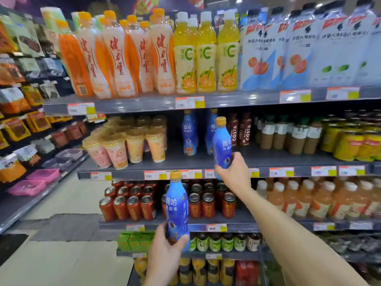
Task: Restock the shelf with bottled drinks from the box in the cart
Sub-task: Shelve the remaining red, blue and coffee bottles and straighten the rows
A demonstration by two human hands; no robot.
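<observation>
Restocking looks partly done: two blue bottles (pixel 189 133) already stand on the middle shelf (pixel 132 174). Right hand (pixel 233 172) fingers clamp another bottle (pixel 221 143) at its edge; left hand (pixel 167 250) grips a second bottle (pixel 176 209) lower, waiting.

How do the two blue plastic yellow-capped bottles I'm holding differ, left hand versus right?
The right-hand blue bottle is raised to the middle shelf, beside matching bottles; the left-hand blue bottle is lower, in front of the red cans. The left-hand one is nearer the camera. Both are roughly upright and gripped near the base.
</observation>
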